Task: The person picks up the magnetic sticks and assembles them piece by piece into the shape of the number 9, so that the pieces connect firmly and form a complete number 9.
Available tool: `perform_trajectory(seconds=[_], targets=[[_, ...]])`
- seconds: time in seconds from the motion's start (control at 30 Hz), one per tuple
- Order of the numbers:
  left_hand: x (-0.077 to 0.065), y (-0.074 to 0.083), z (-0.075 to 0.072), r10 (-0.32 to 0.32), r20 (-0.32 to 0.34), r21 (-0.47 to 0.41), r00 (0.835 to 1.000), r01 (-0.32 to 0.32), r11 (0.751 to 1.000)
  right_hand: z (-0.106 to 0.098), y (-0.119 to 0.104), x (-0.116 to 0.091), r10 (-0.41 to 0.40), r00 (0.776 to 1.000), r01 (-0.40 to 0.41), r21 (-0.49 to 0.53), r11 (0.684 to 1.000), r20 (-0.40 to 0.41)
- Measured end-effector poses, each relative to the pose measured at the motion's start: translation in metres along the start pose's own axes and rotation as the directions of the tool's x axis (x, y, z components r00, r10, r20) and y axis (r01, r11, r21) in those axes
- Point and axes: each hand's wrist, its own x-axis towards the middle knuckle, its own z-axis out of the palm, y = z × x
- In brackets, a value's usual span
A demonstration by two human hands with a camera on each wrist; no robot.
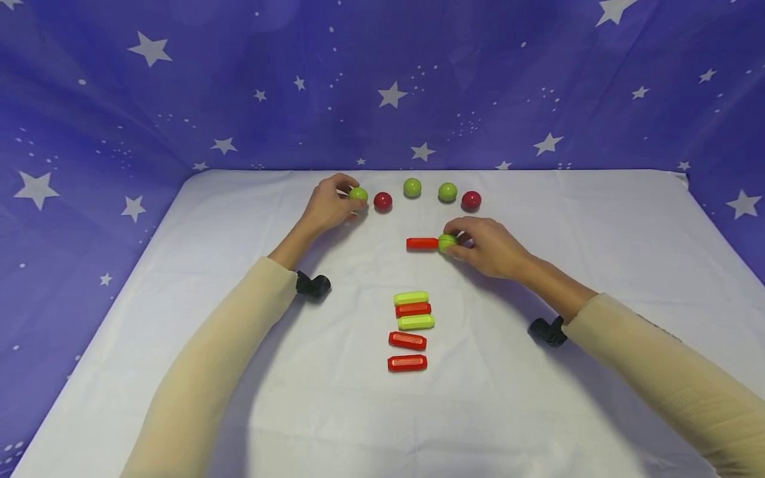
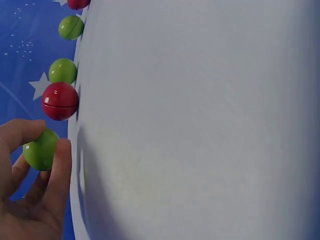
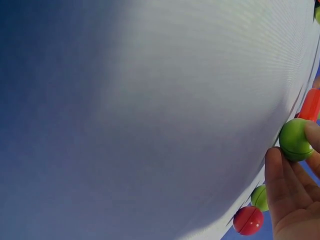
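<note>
At the back left of the table, my left hand [image 1: 331, 204] pinches a green ball [image 1: 358, 194] between thumb and fingers; the left wrist view shows that green ball [image 2: 42, 150] too. A bit of red shows just under this hand, mostly hidden. Right of the middle, my right hand [image 1: 491, 247] holds another green ball [image 1: 447, 243] by its sides. That ball touches the right end of a red stick [image 1: 422, 243] lying on the cloth. In the right wrist view the green ball [image 3: 295, 140] sits against the red stick [image 3: 310, 105].
Behind the hands stand a red ball [image 1: 383, 202], two green balls [image 1: 412, 187] and another red ball [image 1: 471, 200]. Nearer the front, several short red and yellow-green sticks [image 1: 408, 341] lie in a column. A starry blue cloth [image 1: 335, 79] hangs behind the white table [image 1: 478, 411].
</note>
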Motion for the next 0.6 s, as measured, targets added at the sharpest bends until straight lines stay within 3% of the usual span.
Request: perform_trajectory(seconds=[0.13, 0.3, 0.6], targets=[[-0.007, 0.002, -0.003, 0.022, 0.015, -0.042, 1.0, -0.022, 0.999, 0.0, 0.0, 0.0, -0.005, 1.0, 0.005, 0.0, 1.0, -0.003], [-0.017, 0.005, -0.003, 0.038, 0.084, -0.037, 0.996, -0.035, 0.999, 0.001, 0.0, 0.0, -0.001, 1.0, 0.001, 0.001, 1.0, 0.005], [-0.032, 0.009, 0.002, 0.045, 0.136, 0.058, 0.99, -0.053, 0.997, 0.0, -0.001, 0.0, -0.002, 1.0, 0.002, 0.006, 1.0, 0.009]])
